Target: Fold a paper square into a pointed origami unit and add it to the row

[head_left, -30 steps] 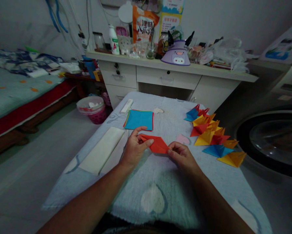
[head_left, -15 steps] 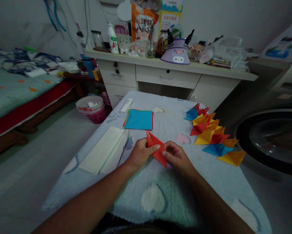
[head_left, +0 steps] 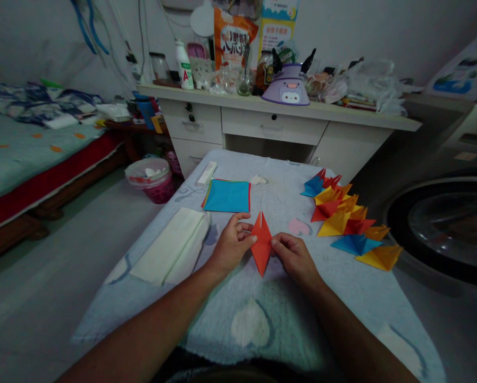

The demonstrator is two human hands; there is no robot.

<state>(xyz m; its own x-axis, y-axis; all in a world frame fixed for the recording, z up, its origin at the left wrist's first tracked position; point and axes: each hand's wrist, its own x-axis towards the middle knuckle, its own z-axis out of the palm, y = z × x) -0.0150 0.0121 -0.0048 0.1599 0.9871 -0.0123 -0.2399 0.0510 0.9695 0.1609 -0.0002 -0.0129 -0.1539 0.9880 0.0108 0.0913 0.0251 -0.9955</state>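
Note:
A folded red paper piece [head_left: 261, 243], diamond-shaped with its points toward and away from me, is held just above the light blue cloth-covered table [head_left: 262, 303]. My left hand [head_left: 232, 246] pinches its left corner between thumb and fingers. My right hand [head_left: 294, 257] pinches its right corner. Beyond my hands lies a stack of flat square papers [head_left: 228, 196] with a blue sheet on top. To the right, several finished folded pieces [head_left: 348, 221] in red, yellow, orange and blue lie in a row.
A folded white cloth [head_left: 170, 246] lies at the table's left edge, a small white box [head_left: 207, 172] at the far left. A cluttered white desk [head_left: 278, 114] stands behind, a bed [head_left: 26, 154] to the left, a pink bin [head_left: 150, 178] on the floor, a washing machine door [head_left: 445, 229] at right.
The red piece has been turned from lying sideways to pointing lengthwise, and both hands have drawn closer together on its side corners.

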